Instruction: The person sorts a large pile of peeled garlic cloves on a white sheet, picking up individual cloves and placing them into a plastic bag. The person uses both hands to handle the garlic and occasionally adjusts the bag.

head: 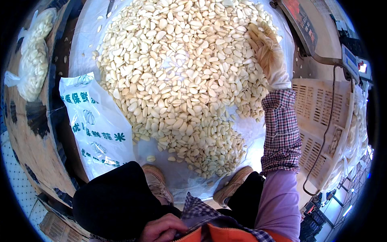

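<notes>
A wide heap of peeled garlic cloves (181,75) is spread on a white plastic sheet (84,45) in front of me. At the heap's right edge lies my right hand (267,53), in a stained pale glove. Its fingers are extended against the cloves and grip none that I can see. My left hand (164,227) is bare and rests low at my lap, with its fingers curled beside my checked and orange clothing. Whether it holds any cloth is hidden. A white plastic bag (99,130) with green writing and garlic drawings lies left of the heap.
On the right stand a platform scale (302,27) with its display (350,63) and a white slatted plastic crate (311,121). A knotted clear bag of cloves (34,57) sits on a worn wooden board (33,121) at left. My shoes (157,183) touch the sheet's near edge.
</notes>
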A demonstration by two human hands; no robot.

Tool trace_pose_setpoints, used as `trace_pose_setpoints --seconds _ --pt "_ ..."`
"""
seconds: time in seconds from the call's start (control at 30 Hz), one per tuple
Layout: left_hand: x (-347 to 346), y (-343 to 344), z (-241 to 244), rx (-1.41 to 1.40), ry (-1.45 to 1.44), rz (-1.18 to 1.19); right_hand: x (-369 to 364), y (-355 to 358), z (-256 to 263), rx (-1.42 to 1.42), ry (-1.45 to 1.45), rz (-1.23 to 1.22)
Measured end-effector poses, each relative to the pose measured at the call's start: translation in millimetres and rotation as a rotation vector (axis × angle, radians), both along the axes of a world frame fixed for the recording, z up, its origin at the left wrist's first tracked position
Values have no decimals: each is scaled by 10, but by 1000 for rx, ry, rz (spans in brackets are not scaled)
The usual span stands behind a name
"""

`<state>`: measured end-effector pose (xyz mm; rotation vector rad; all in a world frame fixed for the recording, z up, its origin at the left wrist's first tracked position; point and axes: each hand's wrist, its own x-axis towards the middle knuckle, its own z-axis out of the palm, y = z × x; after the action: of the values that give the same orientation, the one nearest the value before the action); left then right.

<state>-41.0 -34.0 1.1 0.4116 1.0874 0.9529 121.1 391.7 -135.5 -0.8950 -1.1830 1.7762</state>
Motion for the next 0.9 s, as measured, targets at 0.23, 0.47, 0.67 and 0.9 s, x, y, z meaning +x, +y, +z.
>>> trace_pose_setpoints --seconds 0.23,0.47,0.67,0.9 --pt "-22 23 -9 -14 5 -36 -708 -360 -196 1039 -1049 168" --pt "-31 31 31 -67 -8 17 -1394 -379 -597 1014 -1776 260" --pt "-12 -60 -4 -3 19 74 -1247 -679 -414 948 -1570 402" --pt "-17 7 -18 41 15 23 -376 -933 -130 210 -649 102"
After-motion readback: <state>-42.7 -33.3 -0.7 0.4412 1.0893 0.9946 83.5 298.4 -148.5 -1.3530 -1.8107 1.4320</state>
